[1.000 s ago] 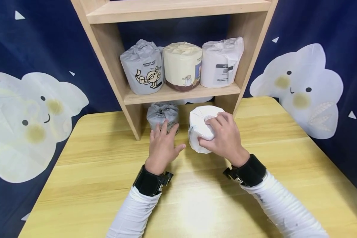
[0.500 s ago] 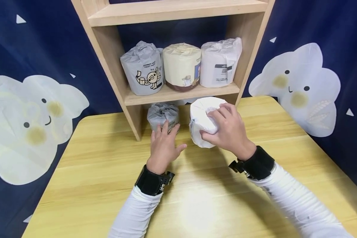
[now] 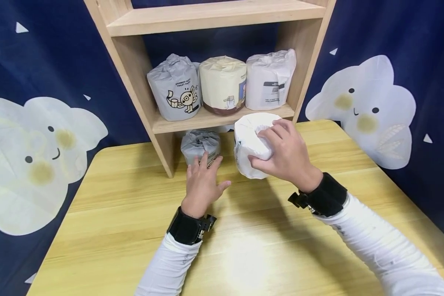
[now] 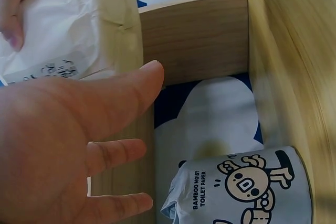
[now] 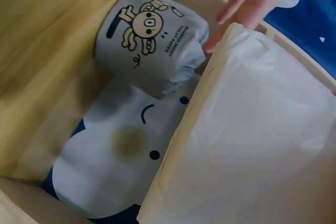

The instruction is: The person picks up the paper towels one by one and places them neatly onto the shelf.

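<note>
My right hand (image 3: 267, 148) grips a white wrapped toilet roll (image 3: 248, 137) by its side and holds it tilted above the table, in front of the shelf's lower opening. The same white roll (image 5: 252, 145) fills the right wrist view. My left hand (image 3: 211, 172) lies open, fingers spread, just in front of a grey wrapped roll (image 3: 200, 144) that stands under the shelf. The left wrist view shows the open palm (image 4: 73, 145), the grey roll (image 4: 247, 187) beyond it and the white roll (image 4: 73, 30) above.
A wooden shelf unit (image 3: 207, 119) stands at the back of the yellow table (image 3: 114, 230). Its middle board carries a grey roll (image 3: 175, 87), a cream roll (image 3: 222, 84) and a white roll (image 3: 270, 79). A dark blue cloth with clouds (image 3: 359, 111) hangs behind.
My right hand has raised the white roll off the table and carried it a little toward the shelf. My left hand has stayed by the grey roll.
</note>
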The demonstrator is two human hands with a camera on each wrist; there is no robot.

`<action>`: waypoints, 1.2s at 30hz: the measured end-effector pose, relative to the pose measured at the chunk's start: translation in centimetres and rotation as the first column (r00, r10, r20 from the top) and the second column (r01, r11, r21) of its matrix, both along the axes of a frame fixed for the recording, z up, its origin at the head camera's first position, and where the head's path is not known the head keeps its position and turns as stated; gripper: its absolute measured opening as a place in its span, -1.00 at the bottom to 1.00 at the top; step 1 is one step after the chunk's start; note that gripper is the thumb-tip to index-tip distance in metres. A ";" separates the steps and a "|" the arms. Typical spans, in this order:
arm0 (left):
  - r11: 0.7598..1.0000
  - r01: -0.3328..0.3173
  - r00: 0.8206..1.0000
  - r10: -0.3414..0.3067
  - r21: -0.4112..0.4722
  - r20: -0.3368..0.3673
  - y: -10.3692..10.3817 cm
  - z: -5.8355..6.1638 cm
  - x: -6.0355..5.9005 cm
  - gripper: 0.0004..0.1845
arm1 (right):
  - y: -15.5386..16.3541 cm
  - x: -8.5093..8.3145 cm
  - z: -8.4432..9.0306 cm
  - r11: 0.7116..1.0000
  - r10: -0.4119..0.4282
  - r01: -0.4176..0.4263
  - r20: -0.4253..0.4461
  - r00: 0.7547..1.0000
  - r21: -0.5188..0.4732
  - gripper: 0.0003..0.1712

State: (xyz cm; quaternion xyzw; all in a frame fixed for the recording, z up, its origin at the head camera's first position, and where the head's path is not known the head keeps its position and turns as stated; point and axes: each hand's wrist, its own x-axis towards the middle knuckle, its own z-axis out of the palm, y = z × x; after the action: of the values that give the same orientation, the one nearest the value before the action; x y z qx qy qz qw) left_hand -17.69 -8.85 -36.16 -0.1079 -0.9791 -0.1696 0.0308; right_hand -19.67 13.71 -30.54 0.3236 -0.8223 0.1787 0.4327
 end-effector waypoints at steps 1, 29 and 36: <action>1.000 0.002 1.000 -0.002 0.002 0.002 0.0 0.0 0.0 -0.18 | 0.0 0.0 0.2 1.000 0.006 -0.006 -0.003 1.000 0.002 -0.42; 1.000 0.028 1.000 -0.027 0.000 -0.004 0.2 -0.3 0.2 -0.18 | 1.4 -0.6 6.5 0.996 0.080 -0.082 -0.116 0.990 -0.019 -0.44; 1.000 0.026 1.000 -0.026 -0.005 -0.003 0.4 -0.4 0.3 -0.18 | 1.8 -0.6 8.2 0.997 0.074 -0.074 -0.127 0.989 0.006 -0.43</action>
State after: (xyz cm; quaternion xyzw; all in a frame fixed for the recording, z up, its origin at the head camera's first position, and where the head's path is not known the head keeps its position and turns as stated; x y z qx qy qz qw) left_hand -17.43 -8.40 -36.56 -0.1209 -0.9780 -0.1675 0.0299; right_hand -20.29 15.51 -22.38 0.3651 -0.7805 0.1729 0.4771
